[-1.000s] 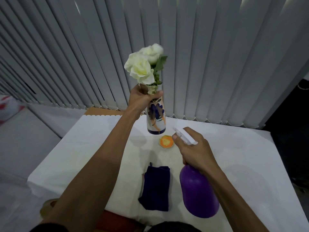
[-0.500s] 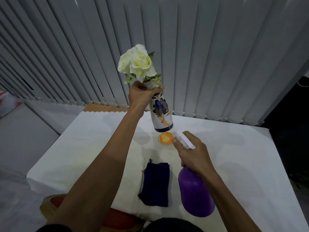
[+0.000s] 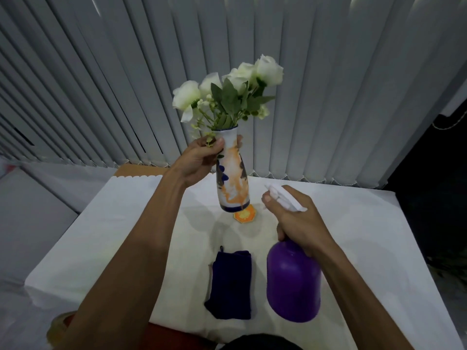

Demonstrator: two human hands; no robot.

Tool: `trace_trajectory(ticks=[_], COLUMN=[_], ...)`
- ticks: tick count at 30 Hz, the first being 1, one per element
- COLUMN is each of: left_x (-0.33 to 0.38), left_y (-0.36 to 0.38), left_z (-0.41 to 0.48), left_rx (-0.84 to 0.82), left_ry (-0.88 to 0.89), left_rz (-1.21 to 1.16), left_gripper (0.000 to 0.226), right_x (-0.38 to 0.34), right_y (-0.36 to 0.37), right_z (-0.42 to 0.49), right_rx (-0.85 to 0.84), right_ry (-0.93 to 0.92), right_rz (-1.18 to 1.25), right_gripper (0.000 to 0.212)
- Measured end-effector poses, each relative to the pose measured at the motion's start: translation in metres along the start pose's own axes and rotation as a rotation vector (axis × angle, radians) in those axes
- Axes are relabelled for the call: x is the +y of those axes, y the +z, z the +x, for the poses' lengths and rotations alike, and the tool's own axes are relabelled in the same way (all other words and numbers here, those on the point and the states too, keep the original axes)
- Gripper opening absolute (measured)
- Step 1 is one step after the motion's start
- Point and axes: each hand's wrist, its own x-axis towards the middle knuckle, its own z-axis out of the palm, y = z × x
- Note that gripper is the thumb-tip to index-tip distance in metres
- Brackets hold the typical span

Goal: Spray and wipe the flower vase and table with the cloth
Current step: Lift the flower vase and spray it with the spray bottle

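Above table (image 3: 101, 236), vase (image 3: 232, 178) now turned, orange side forward.

Left hand (image 3: 195, 160) raised at frame centre, fingers clenched; right hand (image 3: 298, 221) lower right, fist closed.

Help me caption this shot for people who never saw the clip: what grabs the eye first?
The flower vase of white roses, held up above the table by the left hand at its neck. Next, the purple spray bottle in the right hand, nozzle aimed at the vase. A dark blue cloth lies folded between the arms.
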Motion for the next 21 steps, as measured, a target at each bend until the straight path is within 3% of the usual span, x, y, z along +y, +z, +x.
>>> trace_trajectory(ticks=[11, 18, 21], left_x=[0.011, 0.008, 0.008], left_y=[-0.007, -0.011, -0.008], left_z=[-0.012, -0.018, -0.019], left_rx=[-0.279, -0.313, -0.219], left_ry=[-0.100, -0.093, -0.064], left_rz=[-0.176, -0.181, -0.125], left_gripper=[0.051, 0.048, 0.054], right_x=[-0.007, 0.017, 0.032], right_y=[-0.007, -0.008, -0.009], right_z=[0.004, 0.003, 0.002], right_rx=[-0.040, -0.063, -0.052], right_ry=[-0.012, 0.024, 0.054], right_rz=[0.030, -0.060, -0.069], right_gripper=[0.029, 0.031, 0.031])
